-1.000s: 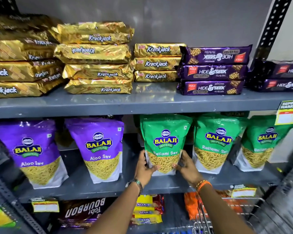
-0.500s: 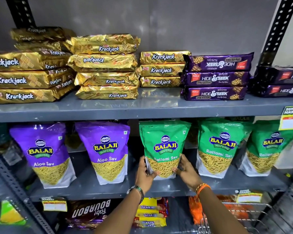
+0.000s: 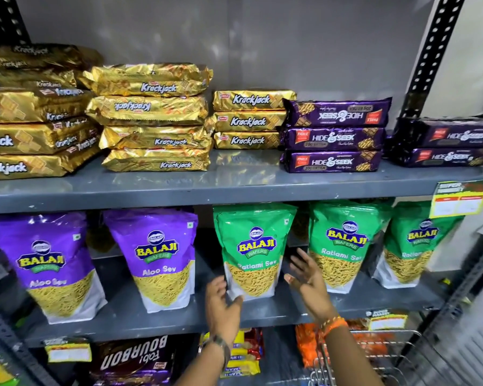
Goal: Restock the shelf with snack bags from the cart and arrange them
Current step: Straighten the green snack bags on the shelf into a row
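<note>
Green bag stands upright; our left hand and right hand flank it, spread open; we square it gently.

I see gold Krackjack packs stacked in several piles along the top level, left and centre. Purple Hide & Seek packs stacked three high just right of them, a darker stack further right. Yellow price tag hangs at the right edge. Below: Bourbon pack upside down, Marie packs, another tag.
</note>
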Action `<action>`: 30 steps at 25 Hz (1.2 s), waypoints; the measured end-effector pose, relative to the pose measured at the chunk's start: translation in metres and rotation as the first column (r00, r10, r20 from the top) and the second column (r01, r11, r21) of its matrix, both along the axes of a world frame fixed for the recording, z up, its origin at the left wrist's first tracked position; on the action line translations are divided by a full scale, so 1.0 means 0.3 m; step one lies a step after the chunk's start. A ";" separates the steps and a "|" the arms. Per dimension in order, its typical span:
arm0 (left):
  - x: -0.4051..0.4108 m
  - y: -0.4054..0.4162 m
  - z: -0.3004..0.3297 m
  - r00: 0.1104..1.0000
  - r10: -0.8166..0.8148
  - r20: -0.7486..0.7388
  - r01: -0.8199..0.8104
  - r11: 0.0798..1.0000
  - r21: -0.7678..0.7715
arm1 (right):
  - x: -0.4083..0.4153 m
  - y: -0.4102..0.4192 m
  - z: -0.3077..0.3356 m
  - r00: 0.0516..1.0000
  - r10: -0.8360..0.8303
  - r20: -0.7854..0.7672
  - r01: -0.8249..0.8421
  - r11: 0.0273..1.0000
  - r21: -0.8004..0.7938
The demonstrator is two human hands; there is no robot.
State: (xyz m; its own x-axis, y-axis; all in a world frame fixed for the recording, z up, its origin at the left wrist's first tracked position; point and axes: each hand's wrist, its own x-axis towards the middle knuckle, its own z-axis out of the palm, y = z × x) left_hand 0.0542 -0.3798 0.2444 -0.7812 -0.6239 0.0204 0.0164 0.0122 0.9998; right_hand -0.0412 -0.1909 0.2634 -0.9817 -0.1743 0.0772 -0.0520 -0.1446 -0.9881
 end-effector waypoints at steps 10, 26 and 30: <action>-0.206 0.404 0.088 0.862 -0.499 0.085 0.492 0.866 0.092 | -0.079 0.355 -0.034 0.897 -0.435 0.078 0.438 0.898 -0.037; -0.277 0.450 0.047 0.867 -0.494 0.060 0.492 0.869 0.045 | -0.196 0.471 -0.043 0.996 -0.035 0.080 0.025 0.992 0.120; -0.091 0.302 -0.009 0.990 0.138 -0.042 -0.142 0.984 -0.104 | -0.203 0.480 -0.039 0.998 -0.024 0.054 0.016 0.988 0.153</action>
State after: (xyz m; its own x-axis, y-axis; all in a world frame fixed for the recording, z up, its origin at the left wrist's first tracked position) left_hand 0.0268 -0.2891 0.2417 -0.6841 -0.7198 0.1180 0.0416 0.1231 0.9915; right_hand -0.1021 -0.0470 0.2517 -0.9870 -0.1604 -0.0032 0.0018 0.0088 -1.0000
